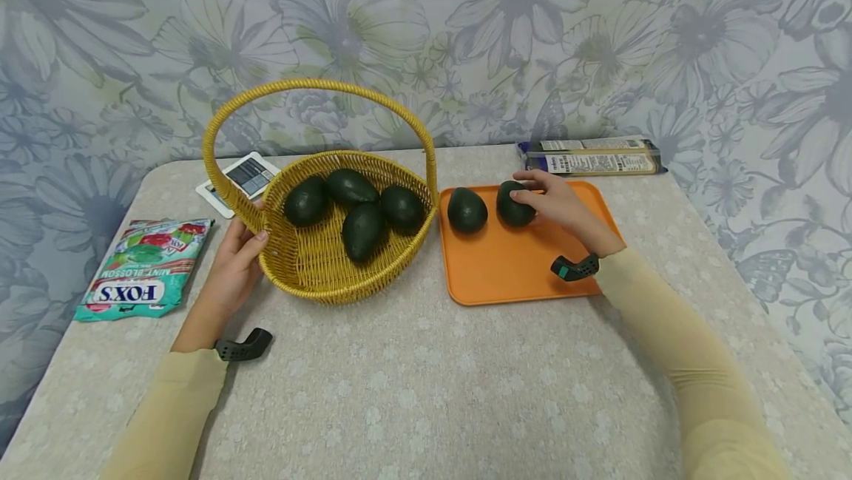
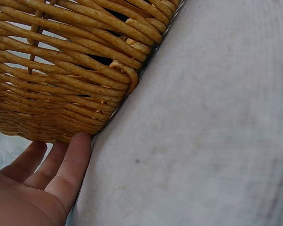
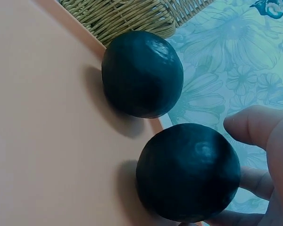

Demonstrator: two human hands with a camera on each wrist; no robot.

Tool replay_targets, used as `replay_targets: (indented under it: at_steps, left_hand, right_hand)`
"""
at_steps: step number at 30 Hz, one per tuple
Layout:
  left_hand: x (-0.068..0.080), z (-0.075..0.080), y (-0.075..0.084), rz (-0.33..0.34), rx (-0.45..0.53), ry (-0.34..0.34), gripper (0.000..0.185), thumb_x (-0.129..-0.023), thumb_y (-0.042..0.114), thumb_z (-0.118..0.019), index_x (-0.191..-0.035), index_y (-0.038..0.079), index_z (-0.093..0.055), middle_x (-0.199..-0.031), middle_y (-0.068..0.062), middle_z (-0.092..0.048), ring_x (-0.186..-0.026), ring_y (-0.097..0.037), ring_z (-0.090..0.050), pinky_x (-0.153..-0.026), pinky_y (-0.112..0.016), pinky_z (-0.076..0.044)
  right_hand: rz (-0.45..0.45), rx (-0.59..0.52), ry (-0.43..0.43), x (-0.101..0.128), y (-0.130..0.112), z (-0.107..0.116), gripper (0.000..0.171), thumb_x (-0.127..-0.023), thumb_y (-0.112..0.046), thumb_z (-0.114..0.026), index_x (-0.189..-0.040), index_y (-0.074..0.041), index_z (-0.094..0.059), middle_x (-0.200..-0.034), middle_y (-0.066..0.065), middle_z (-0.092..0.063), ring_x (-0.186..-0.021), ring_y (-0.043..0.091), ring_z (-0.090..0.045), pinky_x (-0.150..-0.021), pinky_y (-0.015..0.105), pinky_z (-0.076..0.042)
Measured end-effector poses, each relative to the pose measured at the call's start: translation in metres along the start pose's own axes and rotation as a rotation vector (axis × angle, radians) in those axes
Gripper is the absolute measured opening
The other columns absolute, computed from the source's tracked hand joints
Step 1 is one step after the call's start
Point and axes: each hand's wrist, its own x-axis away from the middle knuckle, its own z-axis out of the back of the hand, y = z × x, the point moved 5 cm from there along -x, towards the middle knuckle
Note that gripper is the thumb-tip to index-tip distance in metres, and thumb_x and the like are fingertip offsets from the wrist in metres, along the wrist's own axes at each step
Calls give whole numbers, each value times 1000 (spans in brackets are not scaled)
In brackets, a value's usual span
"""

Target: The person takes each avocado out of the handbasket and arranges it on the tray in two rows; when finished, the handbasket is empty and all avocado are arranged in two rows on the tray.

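right grip (image 1: 555, 203) around avocado (image 1: 512, 205) on tray (image 1: 512, 273)

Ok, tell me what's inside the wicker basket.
Four dark green avocados lie inside the wicker basket, grouped toward its back half. The bare woven floor shows in front of them. Anything beneath the avocados is covered, so that cannot be seen.

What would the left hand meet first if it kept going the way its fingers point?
Almost at once, the yellow woven wicker basket: the left hand lies open beside its outer wall, fingers seemingly already touching the weave, though contact is hard to confirm.
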Motion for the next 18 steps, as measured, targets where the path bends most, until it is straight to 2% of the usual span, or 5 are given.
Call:
replay_targets:
  at_steps: [4,8,13,18]
  left_hand:
    - [0,-1,1,4,1,0,60,-109,20,-48,-162,27,-24,-158,-2,-30,-129,-6,-44,-92,-13,-50]
    - [0,-1,1,1,6,0,59,-108,19,-49,-162,27,-25,-154,1,-33,-127,-4,-45,-92,-13,-51]
    - [1,-2,0,-16,23,2,56,-108,17,-48,-159,26,-29,-148,5,-37,-126,-4,-46,-91,-14,-51]
    - [1,-2,1,-30,31,2,53,-108,16,-49,-158,26,-31,-145,7,-39,-125,-3,-47,-92,-13,-51]
  right_hand:
    - [38,28,16,3,-5,7,59,-103,-33,-59,-155,-10,-41,-155,22,-44,-134,40,-51,-96,50,-53]
    - [50,4,42,7,-13,17,58,-104,-30,-58,-155,-10,-41,-154,22,-44,-138,39,-47,-107,56,-47]
    - [95,-6,78,13,-27,26,55,-103,-28,-58,-153,-10,-43,-154,22,-43,-139,38,-45,-113,57,-41]
    - [168,-19,131,23,-47,23,49,-102,-26,-60,-148,-10,-51,-150,19,-51,-135,36,-51,-113,55,-41]
